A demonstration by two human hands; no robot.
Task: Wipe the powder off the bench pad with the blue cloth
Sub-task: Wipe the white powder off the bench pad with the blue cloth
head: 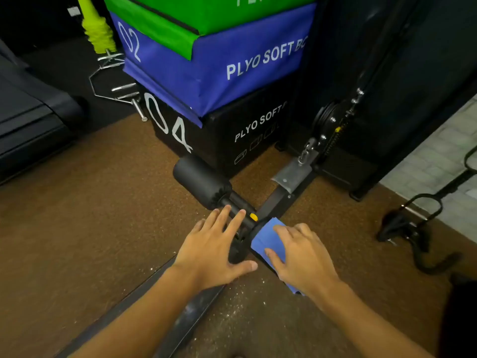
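A folded blue cloth lies draped over the right black roller pad of the bench, which it hides almost fully. My right hand presses flat on the cloth, fingers spread over it. My left hand rests open on the black bar and frame beside the cloth, fingers apart, holding nothing. The left roller pad is a black padded cylinder stretching away to the upper left. White powder specks are scattered on the brown floor and on the dark bench frame below my hands.
Stacked plyo boxes, green, blue and black, stand just behind the roller. A cable machine with pulley and metal plate is at right. Cable handles lie on the floor at right. A treadmill is at left.
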